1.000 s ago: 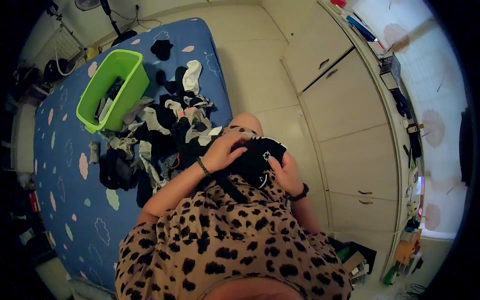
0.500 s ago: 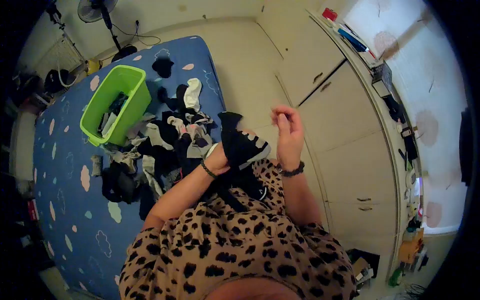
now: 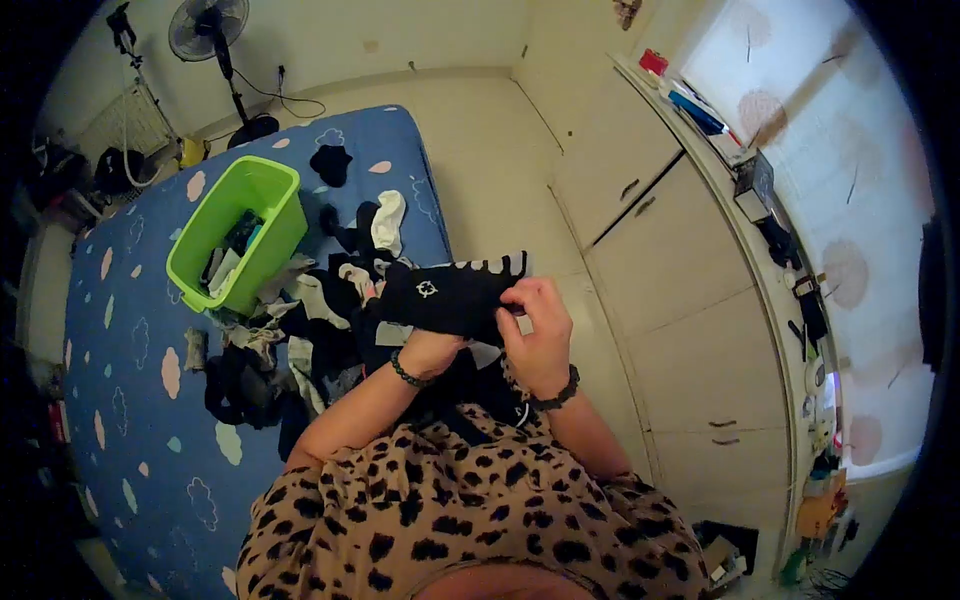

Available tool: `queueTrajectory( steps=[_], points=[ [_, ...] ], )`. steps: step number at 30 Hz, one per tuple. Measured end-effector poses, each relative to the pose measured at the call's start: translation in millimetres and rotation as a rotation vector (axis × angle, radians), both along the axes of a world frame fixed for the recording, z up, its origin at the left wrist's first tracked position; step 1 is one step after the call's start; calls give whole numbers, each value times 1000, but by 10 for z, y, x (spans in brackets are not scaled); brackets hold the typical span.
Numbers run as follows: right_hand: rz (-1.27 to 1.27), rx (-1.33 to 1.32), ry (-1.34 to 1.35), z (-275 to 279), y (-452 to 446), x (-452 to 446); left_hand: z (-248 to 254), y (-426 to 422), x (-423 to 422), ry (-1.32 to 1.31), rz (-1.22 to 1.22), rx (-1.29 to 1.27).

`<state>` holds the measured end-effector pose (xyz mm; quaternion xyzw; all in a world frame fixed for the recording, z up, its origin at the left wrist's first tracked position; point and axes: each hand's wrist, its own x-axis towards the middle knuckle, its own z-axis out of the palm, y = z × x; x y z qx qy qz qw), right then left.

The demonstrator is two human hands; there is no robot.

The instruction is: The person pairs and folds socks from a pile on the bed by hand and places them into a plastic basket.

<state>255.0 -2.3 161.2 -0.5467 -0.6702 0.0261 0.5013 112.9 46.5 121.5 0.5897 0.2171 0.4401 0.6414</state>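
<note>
A black sock (image 3: 450,298) with a small white emblem and pale stripes along its far edge is stretched out in front of me. My left hand (image 3: 430,353) grips it from below, its fingers mostly hidden behind the fabric. At the sock's right end, my right hand (image 3: 541,335) pinches the edge between thumb and fingers. More dark fabric lies on my lap beneath the hands. Just left of them, a heap of loose socks (image 3: 325,320) in black, grey and white spreads over the bed, with a white sock (image 3: 388,222) at its far side.
A green plastic bin (image 3: 285,225) with a few folded pieces inside stands on the blue bed (image 3: 150,400). One black sock (image 3: 330,165) lies apart behind it. Cabinets (image 3: 690,330) run along the right, and a fan (image 3: 210,35) stands at the back.
The sock has turned from hanging down to lying across, its emblem now facing up. My right hand has come down and left, from apart to pinching the sock's right end.
</note>
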Motion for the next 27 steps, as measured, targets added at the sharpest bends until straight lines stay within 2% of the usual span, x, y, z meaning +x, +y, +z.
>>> queueTrajectory(
  steps=[1,3,4,6,9,13,16,18,19,20,21,22,24,25,26,27],
  points=[
    [8,8,-1,11,21,-2,-6,24,-29,-1,8,8],
    [54,2,-64,-15,14,-6,-62,39,-80,38,-39,-175],
    [59,0,-60,-55,4,3,-85,36,-110,42,-35,-178],
    [134,-151,42,-111,-39,20,-98,11,-160,204,-26,71],
    [177,-266,113,-82,-98,30,-18,-46,-163,328,25,89],
    [186,-299,96,15,-149,58,-141,18,-268,340,-70,284],
    [259,-358,137,73,-165,86,-148,54,-263,305,-12,554],
    [317,-468,218,82,-166,128,-54,33,-268,383,25,454],
    [317,-468,218,95,-175,157,-210,58,-279,382,25,454],
    [279,-460,298,112,-187,192,-495,117,-299,150,66,129],
    [244,-451,377,122,-202,240,-441,119,-279,-83,107,-196],
    [243,-452,377,87,-199,292,-378,129,-298,-82,107,-197],
    [351,-555,1004,-24,-178,387,-93,157,-362,-378,-109,-315],
    [346,-549,956,-19,-175,376,11,134,-331,-376,-75,-313],
    [344,-549,957,-89,-151,358,-108,136,-322,-376,-76,-315],
    [395,-521,1154,-216,-105,333,-328,140,-307,-499,-197,-566]
  ],
)
